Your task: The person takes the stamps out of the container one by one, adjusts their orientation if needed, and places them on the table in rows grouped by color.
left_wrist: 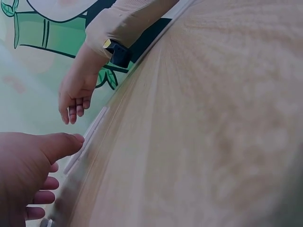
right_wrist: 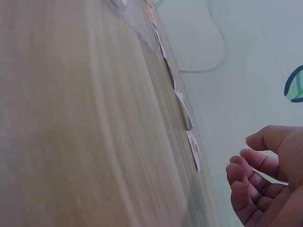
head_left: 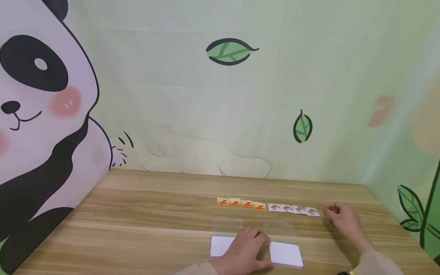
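My left hand [head_left: 245, 250] is low over the table, between two flat pieces with clear upper parts and white lower parts. It covers part of the left white piece [head_left: 220, 244]; its thumb and a finger reach the near edge of the right white piece [head_left: 286, 254]. In the left wrist view its thumb is extended. My right hand [head_left: 343, 221] hovers just past the right end of a row of small pictures, fingers loosely bent, with nothing visible between them. That row has several orange pictures [head_left: 240, 203] on the left and several white pictures [head_left: 292, 209] on the right.
The wood-grain table [head_left: 137, 221] meets a pale green backdrop [head_left: 172, 95] with a printed panda [head_left: 79, 152] and leaves. A small dark object [head_left: 343, 273] is by the right sleeve at the bottom edge.
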A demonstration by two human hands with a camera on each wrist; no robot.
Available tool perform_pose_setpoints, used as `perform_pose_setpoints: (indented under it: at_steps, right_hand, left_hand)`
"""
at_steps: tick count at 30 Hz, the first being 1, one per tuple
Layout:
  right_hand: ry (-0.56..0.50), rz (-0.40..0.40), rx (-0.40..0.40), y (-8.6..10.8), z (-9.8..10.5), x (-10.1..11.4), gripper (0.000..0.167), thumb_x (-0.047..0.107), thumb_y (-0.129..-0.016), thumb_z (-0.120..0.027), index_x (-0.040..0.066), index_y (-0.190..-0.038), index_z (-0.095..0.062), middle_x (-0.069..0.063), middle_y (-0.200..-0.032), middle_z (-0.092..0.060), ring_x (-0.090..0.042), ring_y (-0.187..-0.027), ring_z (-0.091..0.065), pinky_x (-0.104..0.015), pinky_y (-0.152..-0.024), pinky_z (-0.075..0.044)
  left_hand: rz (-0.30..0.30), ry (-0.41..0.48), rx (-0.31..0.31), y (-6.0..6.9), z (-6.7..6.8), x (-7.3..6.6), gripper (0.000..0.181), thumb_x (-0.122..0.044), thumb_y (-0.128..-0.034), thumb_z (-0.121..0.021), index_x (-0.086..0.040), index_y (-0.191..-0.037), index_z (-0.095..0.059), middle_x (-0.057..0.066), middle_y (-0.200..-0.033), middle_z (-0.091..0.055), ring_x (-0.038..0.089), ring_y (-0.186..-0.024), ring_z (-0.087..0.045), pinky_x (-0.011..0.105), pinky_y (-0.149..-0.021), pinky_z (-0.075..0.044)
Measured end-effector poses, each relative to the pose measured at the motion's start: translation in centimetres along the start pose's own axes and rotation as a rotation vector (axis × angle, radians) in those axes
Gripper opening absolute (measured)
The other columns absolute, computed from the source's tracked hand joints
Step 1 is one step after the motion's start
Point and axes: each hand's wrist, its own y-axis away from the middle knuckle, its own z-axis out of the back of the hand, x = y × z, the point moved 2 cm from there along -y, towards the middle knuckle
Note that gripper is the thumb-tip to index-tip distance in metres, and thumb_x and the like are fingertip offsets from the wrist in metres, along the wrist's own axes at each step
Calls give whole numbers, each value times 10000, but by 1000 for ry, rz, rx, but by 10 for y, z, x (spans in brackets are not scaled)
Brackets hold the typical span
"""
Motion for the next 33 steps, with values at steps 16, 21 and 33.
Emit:
perform_pose_setpoints:
  at_steps: [16,21,33]
  right_hand:
    - [77,130,-102,8,-6,21,281,174,-952,-563,-55,-1106,-616,-228,-1035,-671,-363,-976,-623,-470,-836,-504]
    - [72,167,-114,8,-9,30,304,177,-951,-568,-59,-1138,-604,-228,-1057,-667,-350,-977,-630,-448,-840,-515]
    - [108,311,-108,15,-17,51,378,168,-924,-611,-51,-1228,-567,-288,-1213,-588,-442,-1102,-561,-581,-918,-457]
  left_hand:
    - [-53,-204,-95,-2,24,4,578,-549,-802,-691,-185,-1236,-576,-27,-1181,-574,147,-1137,-509,337,-1013,-424]
    - [-35,-244,-115,-1,37,14,592,-547,-809,-682,-160,-1242,-569,-13,-1205,-569,171,-1153,-503,356,-1017,-420]
    - [66,-220,-182,7,61,51,676,-503,-774,-734,-154,-1312,-520,76,-1380,-496,282,-1273,-455,474,-1086,-375]
